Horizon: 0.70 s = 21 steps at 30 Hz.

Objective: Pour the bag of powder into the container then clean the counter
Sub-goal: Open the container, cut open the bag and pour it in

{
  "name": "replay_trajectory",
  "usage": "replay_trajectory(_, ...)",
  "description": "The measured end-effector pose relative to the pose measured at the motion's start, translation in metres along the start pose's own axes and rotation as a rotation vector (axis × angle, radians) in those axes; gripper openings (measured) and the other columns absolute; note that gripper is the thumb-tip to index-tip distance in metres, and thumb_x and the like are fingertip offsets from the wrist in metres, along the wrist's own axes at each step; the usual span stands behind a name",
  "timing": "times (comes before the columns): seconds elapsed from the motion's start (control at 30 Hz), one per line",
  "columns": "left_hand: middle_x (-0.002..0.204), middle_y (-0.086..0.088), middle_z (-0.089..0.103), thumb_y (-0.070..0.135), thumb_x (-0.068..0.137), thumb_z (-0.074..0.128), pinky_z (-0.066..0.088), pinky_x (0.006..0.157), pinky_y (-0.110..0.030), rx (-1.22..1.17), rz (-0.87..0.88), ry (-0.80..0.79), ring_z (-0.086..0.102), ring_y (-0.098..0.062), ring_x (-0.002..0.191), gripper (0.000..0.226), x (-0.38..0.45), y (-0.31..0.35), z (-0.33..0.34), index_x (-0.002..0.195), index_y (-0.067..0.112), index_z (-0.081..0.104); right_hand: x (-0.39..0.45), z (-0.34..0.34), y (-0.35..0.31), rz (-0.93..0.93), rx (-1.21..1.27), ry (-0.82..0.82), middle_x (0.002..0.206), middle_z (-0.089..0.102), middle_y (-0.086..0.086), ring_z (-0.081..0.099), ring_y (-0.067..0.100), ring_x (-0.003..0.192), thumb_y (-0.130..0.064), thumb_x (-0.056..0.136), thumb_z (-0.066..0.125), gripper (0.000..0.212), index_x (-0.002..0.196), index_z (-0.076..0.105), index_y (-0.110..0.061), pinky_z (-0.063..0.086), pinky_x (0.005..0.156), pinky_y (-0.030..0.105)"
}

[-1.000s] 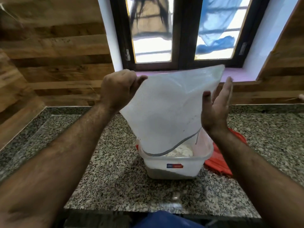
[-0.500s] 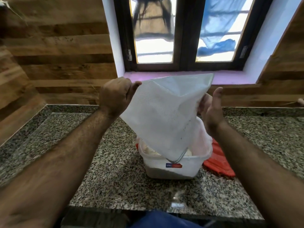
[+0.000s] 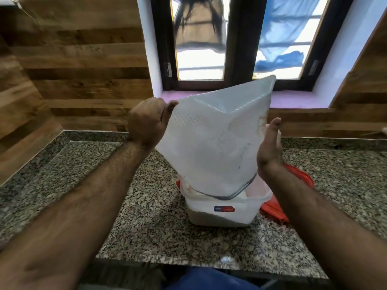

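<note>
A translucent white plastic bag (image 3: 211, 141) hangs upside down with its zip-edged mouth inside a clear plastic container (image 3: 222, 214) on the granite counter (image 3: 146, 222). White powder shows in the container under the bag's mouth. My left hand (image 3: 146, 120) pinches the bag's upper left corner. My right hand (image 3: 270, 145) is flat, fingers straight, against the bag's right side, not gripping it. A little powder clings inside the bag near its upper right.
A red lid (image 3: 293, 185) lies on the counter behind and to the right of the container. Wood-panelled walls close the left and back. A dark-framed window (image 3: 230, 42) sits above a pink sill (image 3: 293, 99). The counter's front edge runs near my body.
The bag's upturned bottom has swung back up and right after folding in. My right hand went from flat, to gripping the bag's side, to flat against it again. The left hand kept its pinch.
</note>
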State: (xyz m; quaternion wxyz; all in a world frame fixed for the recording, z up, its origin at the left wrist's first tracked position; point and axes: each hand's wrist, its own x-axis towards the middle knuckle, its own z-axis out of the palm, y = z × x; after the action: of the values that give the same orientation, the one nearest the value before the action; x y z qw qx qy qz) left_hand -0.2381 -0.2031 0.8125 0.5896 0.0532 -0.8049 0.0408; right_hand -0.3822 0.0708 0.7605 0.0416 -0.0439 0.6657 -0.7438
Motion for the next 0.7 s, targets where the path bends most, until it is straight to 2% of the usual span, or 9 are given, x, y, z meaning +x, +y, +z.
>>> replay_trajectory(0.07, 0.056, -0.007, 0.047, 0.038, 0.110, 0.058, 0.024, 0.051, -0.029, 0.010, -0.008, 0.023, 0.035, -0.015, 0.050, 0.054, -0.002, 0.000, -0.001, 0.064, 0.009, 0.054, 0.003, -0.002, 0.003, 0.029, -0.078, -0.037, 0.134, 0.067, 0.001, 0.064, 0.026, 0.121, -0.085, 0.096, 0.035, 0.073, 0.138, 0.059, -0.031, 0.053, 0.103, 0.047)
replay_trajectory(0.13, 0.056, -0.007, 0.048, 0.038, 0.110, 0.058, 0.023, 0.054, -0.028, 0.026, -0.008, 0.035, 0.034, -0.014, 0.053, 0.054, -0.003, 0.000, -0.001, 0.065, 0.008, 0.055, 0.009, -0.001, 0.006, 0.024, -0.160, -0.044, 0.120, 0.072, 0.000, 0.068, 0.024, 0.112, -0.063, 0.104, 0.050, 0.042, 0.121, 0.065, -0.028, 0.057, 0.092, 0.041)
replay_trajectory(0.2, 0.057, -0.007, 0.049, 0.039, 0.110, 0.057, 0.021, 0.056, -0.027, 0.044, -0.004, 0.034, 0.033, -0.012, 0.055, 0.054, -0.005, 0.001, 0.000, 0.065, 0.009, 0.056, 0.017, -0.001, 0.012, -0.007, -0.221, -0.021, 0.115, 0.073, 0.002, 0.070, 0.025, 0.107, -0.040, 0.106, 0.057, 0.020, 0.115, 0.067, -0.024, 0.059, 0.086, 0.040)
replay_trajectory(0.3, 0.057, -0.007, 0.049, 0.039, 0.110, 0.057, 0.020, 0.057, -0.027, 0.038, -0.025, 0.034, 0.033, -0.012, 0.055, 0.053, -0.010, 0.003, 0.000, 0.066, 0.009, 0.056, 0.027, 0.000, 0.016, 0.018, -0.210, -0.050, 0.113, 0.073, 0.008, 0.066, 0.019, 0.092, -0.029, 0.105, 0.058, 0.013, 0.113, 0.066, -0.021, 0.058, 0.080, 0.040)
replay_trajectory(0.4, 0.058, -0.007, 0.048, 0.040, 0.111, 0.057, 0.020, 0.056, -0.029, 0.006, -0.103, 0.055, 0.034, -0.014, 0.055, 0.054, -0.013, 0.004, 0.000, 0.067, 0.009, 0.055, 0.034, -0.001, 0.017, 0.099, -0.123, -0.046, 0.105, 0.071, 0.003, 0.064, 0.019, 0.095, -0.042, 0.104, 0.057, 0.027, 0.119, 0.062, -0.020, 0.057, 0.081, 0.038)
replay_trajectory(0.47, 0.059, -0.002, 0.046, 0.043, 0.110, 0.054, 0.019, 0.055, -0.027, -0.062, -0.206, 0.083, 0.035, -0.013, 0.054, 0.055, -0.015, 0.006, -0.001, 0.067, 0.008, 0.055, 0.036, -0.002, 0.020, 0.200, -0.018, -0.024, 0.115, 0.075, 0.005, 0.073, 0.023, 0.105, -0.063, 0.099, 0.056, 0.053, 0.127, 0.063, -0.018, 0.061, 0.088, 0.040)
replay_trajectory(0.53, 0.062, 0.002, 0.043, 0.046, 0.110, 0.052, 0.021, 0.053, -0.026, -0.120, -0.318, 0.110, 0.037, -0.013, 0.055, 0.057, -0.017, 0.007, -0.004, 0.067, 0.007, 0.056, 0.036, -0.002, 0.025, 0.289, 0.075, -0.122, 0.128, 0.077, 0.004, 0.073, 0.028, 0.121, -0.083, 0.089, 0.050, 0.076, 0.135, 0.069, -0.026, 0.060, 0.100, 0.044)
replay_trajectory(0.6, 0.063, 0.002, 0.045, 0.049, 0.109, 0.051, 0.027, 0.052, -0.027, -0.157, -0.408, 0.119, 0.040, -0.014, 0.056, 0.058, -0.022, 0.006, -0.006, 0.069, 0.009, 0.056, 0.025, 0.001, 0.022, 0.293, 0.132, -0.234, 0.141, 0.072, 0.001, 0.067, 0.029, 0.132, -0.090, 0.089, 0.039, 0.081, 0.142, 0.068, -0.036, 0.053, 0.113, 0.049)
replay_trajectory(0.7, 0.063, -0.001, 0.048, 0.044, 0.111, 0.054, 0.029, 0.051, -0.026, -0.225, -0.524, 0.097, 0.040, -0.010, 0.057, 0.048, -0.033, 0.006, -0.010, 0.072, 0.016, 0.054, 0.009, 0.010, 0.012, 0.303, 0.349, -0.340, 0.148, 0.067, 0.006, 0.064, 0.036, 0.136, -0.090, 0.091, 0.038, 0.084, 0.147, 0.065, -0.033, 0.051, 0.113, 0.056)
